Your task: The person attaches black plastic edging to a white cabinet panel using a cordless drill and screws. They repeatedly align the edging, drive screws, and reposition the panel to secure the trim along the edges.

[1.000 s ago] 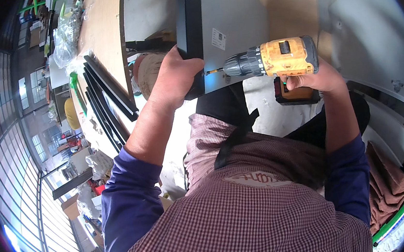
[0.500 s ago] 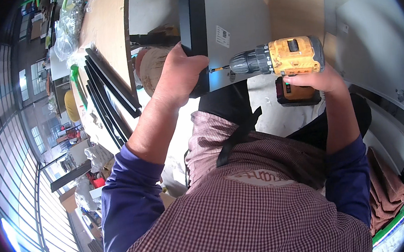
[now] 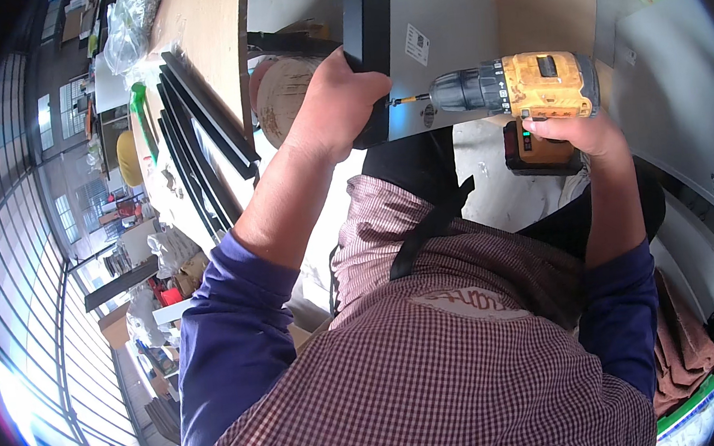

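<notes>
Strips of black metal (image 3: 202, 126) were lying in a loose stack way off to my left on the long wooden workbench (image 3: 200, 23), none of them touched at that point, so by my guess there was plenty left to do. Closer in, a round tan disc (image 3: 284, 92) sat just behind my left wrist.

My left hand (image 3: 336, 96) was wrapped tight around the black edge rail (image 3: 368, 24) of the flat grey panel (image 3: 448, 8), fingers curled over the far side, thumb on the near face, basically clamping it steady. The rail stood upright against the panel's left edge, right under my palm.

Just beside that hand, the bit tip (image 3: 401, 100) of the yellow and black cordless drill (image 3: 524, 86) was pressed against the rail's lower end, level with my knuckles. Couldn't tell how deep the screw was; I'd judge it was mid-drive, not seated.

My right hand (image 3: 576, 129) was closed around the drill's handle, below the body, well to the right of the rail. Whether the trigger was squeezed, can't tell.
</notes>
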{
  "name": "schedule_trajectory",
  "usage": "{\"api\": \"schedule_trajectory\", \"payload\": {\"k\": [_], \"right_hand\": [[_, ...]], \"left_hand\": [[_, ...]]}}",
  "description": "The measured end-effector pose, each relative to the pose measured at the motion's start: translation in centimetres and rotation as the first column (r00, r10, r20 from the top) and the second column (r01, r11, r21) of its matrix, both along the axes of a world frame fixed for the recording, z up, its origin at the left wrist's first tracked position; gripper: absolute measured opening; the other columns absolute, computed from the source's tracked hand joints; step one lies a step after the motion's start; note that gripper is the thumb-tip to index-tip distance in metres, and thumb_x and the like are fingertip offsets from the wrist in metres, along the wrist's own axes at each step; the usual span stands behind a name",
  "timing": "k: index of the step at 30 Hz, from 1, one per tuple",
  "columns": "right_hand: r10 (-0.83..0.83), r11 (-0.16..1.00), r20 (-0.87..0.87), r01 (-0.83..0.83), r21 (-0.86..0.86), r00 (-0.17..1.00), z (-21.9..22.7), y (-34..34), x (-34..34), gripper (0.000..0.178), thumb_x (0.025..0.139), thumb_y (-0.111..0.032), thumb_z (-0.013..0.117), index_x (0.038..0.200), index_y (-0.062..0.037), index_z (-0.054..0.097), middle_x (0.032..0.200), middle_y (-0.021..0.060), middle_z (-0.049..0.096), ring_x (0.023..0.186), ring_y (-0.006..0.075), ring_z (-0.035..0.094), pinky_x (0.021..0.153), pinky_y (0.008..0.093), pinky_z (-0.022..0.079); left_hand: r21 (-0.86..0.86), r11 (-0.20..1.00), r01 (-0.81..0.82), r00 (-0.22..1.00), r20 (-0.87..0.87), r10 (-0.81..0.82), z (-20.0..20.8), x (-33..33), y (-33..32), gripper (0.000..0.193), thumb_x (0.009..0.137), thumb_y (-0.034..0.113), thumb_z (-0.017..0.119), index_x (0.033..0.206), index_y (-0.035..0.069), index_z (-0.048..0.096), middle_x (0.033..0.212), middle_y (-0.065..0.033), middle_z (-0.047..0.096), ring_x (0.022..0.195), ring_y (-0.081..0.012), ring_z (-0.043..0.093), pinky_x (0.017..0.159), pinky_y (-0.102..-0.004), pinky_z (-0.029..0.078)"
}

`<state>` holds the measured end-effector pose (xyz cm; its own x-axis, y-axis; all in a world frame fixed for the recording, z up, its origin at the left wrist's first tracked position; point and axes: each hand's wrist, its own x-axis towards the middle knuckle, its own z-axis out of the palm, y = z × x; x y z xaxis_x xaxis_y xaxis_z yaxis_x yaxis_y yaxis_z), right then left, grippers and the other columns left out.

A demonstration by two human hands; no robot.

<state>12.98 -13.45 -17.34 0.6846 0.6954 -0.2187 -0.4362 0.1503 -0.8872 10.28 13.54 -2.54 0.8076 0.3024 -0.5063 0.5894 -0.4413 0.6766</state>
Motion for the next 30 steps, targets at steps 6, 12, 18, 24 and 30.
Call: {"api": "schedule_trajectory", "payload": {"k": [6,12,18,24,30], "right_hand": [[-0.016,0.997,0.057,0.021,-0.08,0.998,-0.6,0.0,0.1,0.042,0.076,-0.003,0.072,0.116,-0.0031,0.061,0.105,0.0046,0.067,0.095,0.0134,0.062,0.083,0.0301,0.051],[-0.028,0.998,0.022,0.03,-0.052,0.999,-0.7,-0.6,0.1,0.044,0.076,-0.005,0.074,0.118,-0.0035,0.061,0.109,0.0049,0.067,0.097,0.014,0.062,0.087,0.0307,0.05],[-0.058,0.994,0.025,0.06,-0.092,0.998,-0.3,-0.6,-0.3,0.045,0.076,-0.007,0.076,0.118,-0.0034,0.061,0.108,0.0046,0.068,0.096,0.014,0.063,0.087,0.0302,0.049],[-0.106,0.994,0.174,0.11,-0.013,0.979,0.2,-0.5,-2.6,0.04,0.077,-0.002,0.075,0.114,-0.002,0.061,0.103,0.0055,0.069,0.096,0.013,0.064,0.086,0.0306,0.051],[-0.172,0.984,0.547,0.17,0.054,0.819,-1.7,-0.6,-5.3,0.041,0.078,-0.005,0.075,0.116,-0.0038,0.061,0.112,0.0074,0.067,0.103,0.0176,0.064,0.092,0.0345,0.049]], "left_hand": [[-0.153,0.988,-0.023,0.999,0.041,0.029,0.1,0.3,0.1,0.034,0.078,0.003,0.058,0.11,-0.011,0.056,0.095,-0.0161,0.065,0.084,-0.0214,0.064,0.075,-0.0313,0.052],[-0.115,0.992,-0.046,0.996,0.066,0.054,-0.2,0.2,-0.4,0.033,0.077,0.002,0.06,0.108,-0.01,0.056,0.093,-0.0156,0.065,0.083,-0.0215,0.064,0.075,-0.0311,0.052],[-0.116,0.993,-0.037,0.998,0.049,0.043,-0.1,0.7,-0.7,0.037,0.079,0.003,0.061,0.112,-0.012,0.052,0.096,-0.019,0.064,0.083,-0.0239,0.065,0.075,-0.033,0.054],[-0.067,0.995,0.075,0.997,0.032,-0.073,0.1,0.8,0.0,0.042,0.08,0.005,0.063,0.116,-0.013,0.05,0.099,-0.0213,0.065,0.084,-0.0243,0.068,0.076,-0.0329,0.057],[0.229,0.91,0.347,0.938,-0.073,-0.339,1.1,0.8,-0.1,0.05,0.083,0.014,0.062,0.124,-0.01,0.048,0.104,-0.0209,0.065,0.092,-0.0222,0.066,0.087,-0.0323,0.052]]}}
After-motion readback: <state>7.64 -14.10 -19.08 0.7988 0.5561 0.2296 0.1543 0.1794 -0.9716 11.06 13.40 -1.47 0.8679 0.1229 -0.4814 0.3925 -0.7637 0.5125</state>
